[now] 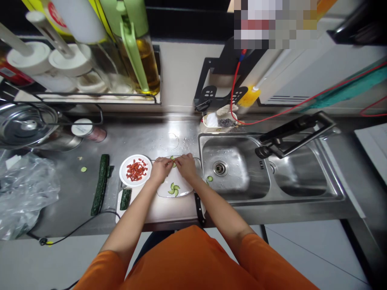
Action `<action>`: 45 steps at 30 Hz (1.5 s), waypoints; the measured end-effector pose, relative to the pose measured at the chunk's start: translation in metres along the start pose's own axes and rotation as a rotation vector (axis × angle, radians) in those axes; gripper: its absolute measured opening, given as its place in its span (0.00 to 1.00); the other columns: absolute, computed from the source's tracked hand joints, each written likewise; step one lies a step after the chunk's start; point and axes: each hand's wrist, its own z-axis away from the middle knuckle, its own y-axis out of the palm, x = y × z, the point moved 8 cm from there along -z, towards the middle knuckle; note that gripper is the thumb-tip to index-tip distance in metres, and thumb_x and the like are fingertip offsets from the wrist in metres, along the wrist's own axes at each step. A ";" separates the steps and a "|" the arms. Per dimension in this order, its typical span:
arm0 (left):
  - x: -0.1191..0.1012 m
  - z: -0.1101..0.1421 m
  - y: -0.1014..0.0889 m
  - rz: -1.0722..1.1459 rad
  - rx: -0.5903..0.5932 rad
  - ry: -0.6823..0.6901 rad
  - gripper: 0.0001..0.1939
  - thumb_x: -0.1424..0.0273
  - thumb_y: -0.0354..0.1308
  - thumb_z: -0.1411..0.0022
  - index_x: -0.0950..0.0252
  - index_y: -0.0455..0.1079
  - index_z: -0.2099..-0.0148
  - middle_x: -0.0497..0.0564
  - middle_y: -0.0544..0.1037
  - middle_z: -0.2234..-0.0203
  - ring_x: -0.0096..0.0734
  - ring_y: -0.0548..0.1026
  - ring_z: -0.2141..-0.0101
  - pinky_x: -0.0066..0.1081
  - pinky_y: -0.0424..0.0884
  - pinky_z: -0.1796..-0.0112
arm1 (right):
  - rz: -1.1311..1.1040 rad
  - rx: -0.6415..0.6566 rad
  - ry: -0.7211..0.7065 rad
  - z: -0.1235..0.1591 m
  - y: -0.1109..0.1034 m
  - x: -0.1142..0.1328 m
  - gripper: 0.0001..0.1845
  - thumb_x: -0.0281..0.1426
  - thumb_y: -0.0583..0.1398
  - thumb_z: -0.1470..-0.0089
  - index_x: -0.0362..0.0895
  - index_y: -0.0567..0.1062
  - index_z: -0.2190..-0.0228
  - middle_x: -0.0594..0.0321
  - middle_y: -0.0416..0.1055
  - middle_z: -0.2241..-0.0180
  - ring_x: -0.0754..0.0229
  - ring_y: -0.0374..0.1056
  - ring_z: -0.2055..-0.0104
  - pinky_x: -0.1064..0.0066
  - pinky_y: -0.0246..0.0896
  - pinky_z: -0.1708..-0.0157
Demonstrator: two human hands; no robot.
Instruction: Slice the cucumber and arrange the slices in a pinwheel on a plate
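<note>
My left hand (161, 169) and my right hand (186, 166) meet over the far edge of a white plate (181, 186). Their fingertips are pinched together; whatever is between them is too small to make out. Cucumber slices (173, 158) show right at the fingertips. Nearer to me on the same plate, several curved cucumber slices (173, 189) form a pinwheel. Left of my left hand, a round white dish (122, 172) holds small red pieces (136, 170) that look like goji berries. Beneath the plate lies a white cutting board (169, 209).
A cucumber chunk (125, 199) rests on the board's left end, a long cucumber (100, 185) on the steel counter. The black-handled knife (199, 207) lies at the board's right edge, beside the double sink (236, 169). A plastic bag (30, 193) is far left.
</note>
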 end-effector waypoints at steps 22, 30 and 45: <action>0.022 0.040 -0.070 -0.079 -0.226 -0.100 0.10 0.65 0.53 0.41 0.61 0.75 0.64 0.51 0.79 0.68 0.34 0.74 0.63 0.34 0.68 0.56 | -0.027 -0.046 0.029 0.012 -0.016 0.001 0.12 0.32 0.55 0.43 0.47 0.77 0.62 0.59 0.73 0.62 0.53 0.55 0.55 0.65 0.48 0.58; 0.092 0.092 -0.121 -0.327 -0.309 -0.395 0.11 0.64 0.54 0.44 0.62 0.75 0.64 0.53 0.78 0.70 0.38 0.74 0.67 0.35 0.68 0.60 | -0.083 -0.037 -0.001 0.052 -0.015 0.015 0.11 0.31 0.57 0.45 0.47 0.77 0.62 0.59 0.73 0.64 0.53 0.57 0.56 0.65 0.50 0.58; 0.091 0.091 -0.090 -0.337 -0.043 -0.460 0.11 0.66 0.52 0.45 0.62 0.75 0.67 0.52 0.79 0.68 0.36 0.74 0.65 0.30 0.66 0.60 | -0.113 -0.009 -0.054 0.092 0.011 0.039 0.06 0.30 0.58 0.47 0.47 0.77 0.68 0.62 0.71 0.69 0.55 0.56 0.58 0.67 0.48 0.62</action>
